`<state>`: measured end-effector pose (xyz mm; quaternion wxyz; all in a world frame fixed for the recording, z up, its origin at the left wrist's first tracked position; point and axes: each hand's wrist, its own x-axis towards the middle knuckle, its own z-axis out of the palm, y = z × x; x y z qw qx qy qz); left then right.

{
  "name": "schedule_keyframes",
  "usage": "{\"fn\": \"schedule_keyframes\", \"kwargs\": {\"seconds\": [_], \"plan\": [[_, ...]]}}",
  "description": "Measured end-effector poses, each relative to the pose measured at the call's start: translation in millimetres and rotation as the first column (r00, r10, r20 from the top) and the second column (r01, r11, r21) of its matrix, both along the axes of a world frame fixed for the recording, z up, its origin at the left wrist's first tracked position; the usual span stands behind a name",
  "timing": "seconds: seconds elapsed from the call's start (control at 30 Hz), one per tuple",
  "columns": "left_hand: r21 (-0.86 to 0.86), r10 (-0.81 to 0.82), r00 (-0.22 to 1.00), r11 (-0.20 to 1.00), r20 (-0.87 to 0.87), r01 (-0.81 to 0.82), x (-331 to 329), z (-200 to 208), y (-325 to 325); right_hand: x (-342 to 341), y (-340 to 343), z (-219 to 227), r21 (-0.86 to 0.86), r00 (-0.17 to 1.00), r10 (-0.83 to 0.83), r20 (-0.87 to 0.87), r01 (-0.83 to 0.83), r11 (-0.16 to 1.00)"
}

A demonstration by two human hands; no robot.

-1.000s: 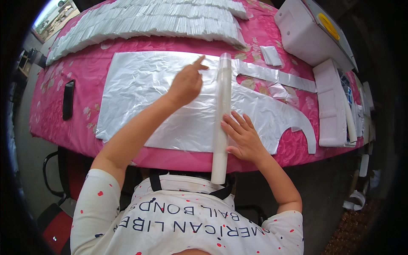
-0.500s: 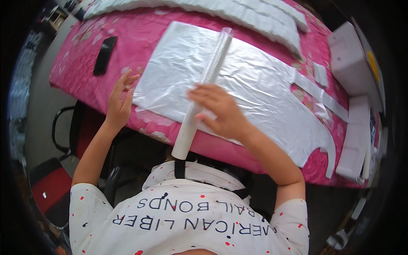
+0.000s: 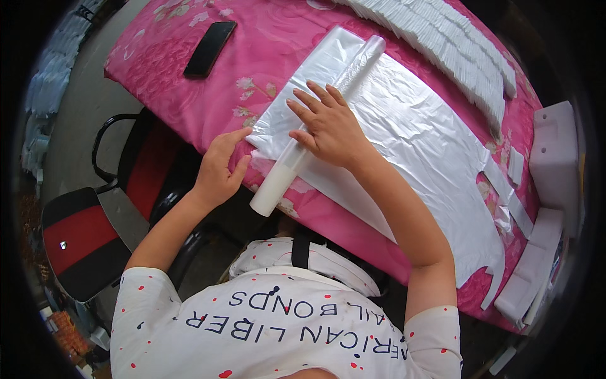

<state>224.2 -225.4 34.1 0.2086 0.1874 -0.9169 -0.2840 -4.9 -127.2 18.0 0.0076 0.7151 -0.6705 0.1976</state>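
Observation:
A white tube point(image 3: 274, 187) lies slantwise across a silvery-white plastic bag point(image 3: 410, 158) with cut-out handles at its right end. The upper stretch of the tube looks wrapped in clear, shiny film. My right hand point(image 3: 331, 129) rests on the tube with its fingers spread toward the bag's left part. To the left, my left hand point(image 3: 221, 167) hovers at the bag's near left corner, thumb apart from slightly bent fingers, and nothing shows in it. The tube's lower end juts past the table edge.
A pink flowered cloth covers the table point(image 3: 170, 88). On it are a black phone point(image 3: 210, 49), a long stack of folded white bags point(image 3: 442, 50) at the back, and white foam boxes point(image 3: 555, 164) at the right. Red-and-black chairs point(image 3: 82, 243) stand at the left.
The tube has shifted leftward over the bag, leaving a narrower strip on its left. My right hand's fingers have spread out. My left hand has come nearer the tube. The view has turned.

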Motion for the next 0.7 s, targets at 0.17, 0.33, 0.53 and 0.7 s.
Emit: {"fn": "schedule_keyframes", "kwargs": {"seconds": [0.17, 0.33, 0.53, 0.7], "plan": [[-0.015, 0.019, 1.000, 1.000, -0.012, -0.019, 0.0, 2.5, 1.3, 11.3, -36.1, -4.7, -0.017, 0.999, -0.039, 0.004, 0.039, 0.999], [-0.131, 0.073, 0.993, 0.989, 0.091, -0.061, -7.5, 10.6, 25.1, 34.0, -89.7, -11.1, -0.121, 0.962, -0.264, 0.069, 0.271, 0.955], [0.073, 0.233, 0.906, 0.959, 0.353, -0.275, -3.4, 1.9, 23.9, 46.7, -91.0, -25.9, -0.209, 0.652, -0.559, 0.512, 0.726, 0.655], [0.817, 0.007, 0.999, 0.576, 0.041, -0.037, 0.8, 3.3, 43.4, 29.1, -48.0, 0.4, -0.012, -0.115, 0.101, 0.988, 0.600, 0.800]]}}
